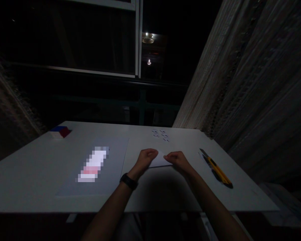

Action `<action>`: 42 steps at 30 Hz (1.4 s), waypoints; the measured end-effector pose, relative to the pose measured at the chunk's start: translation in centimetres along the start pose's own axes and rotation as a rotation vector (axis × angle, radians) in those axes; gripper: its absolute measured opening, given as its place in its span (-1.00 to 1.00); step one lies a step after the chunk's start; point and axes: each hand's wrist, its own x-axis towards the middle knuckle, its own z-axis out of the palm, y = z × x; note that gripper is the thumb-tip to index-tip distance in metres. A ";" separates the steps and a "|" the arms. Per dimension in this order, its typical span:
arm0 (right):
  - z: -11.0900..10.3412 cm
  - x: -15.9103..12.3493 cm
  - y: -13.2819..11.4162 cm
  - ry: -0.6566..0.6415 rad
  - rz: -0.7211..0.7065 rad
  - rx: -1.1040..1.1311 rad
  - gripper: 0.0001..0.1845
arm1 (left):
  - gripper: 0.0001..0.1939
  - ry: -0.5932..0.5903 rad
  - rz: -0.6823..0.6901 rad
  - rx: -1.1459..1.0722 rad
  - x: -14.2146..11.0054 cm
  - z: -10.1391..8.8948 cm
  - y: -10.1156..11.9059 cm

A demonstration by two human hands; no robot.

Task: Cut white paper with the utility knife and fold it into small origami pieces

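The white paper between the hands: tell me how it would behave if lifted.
The white paper is probably light, since the left hand and right hand just pinch it at its sides. It looks thin, so likely bends easily. Its fairly straight near edge suggests it may hold its shape while gripped.

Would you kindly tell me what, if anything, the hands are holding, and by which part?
A white piece of paper: the left hand pinches it at its left side, the right hand at its right side.
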 end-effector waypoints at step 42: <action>-1.8 0.6 -0.7 -0.245 -0.232 -0.317 -0.76 | -0.70 -0.267 0.000 0.318 -0.3 -0.1 -0.3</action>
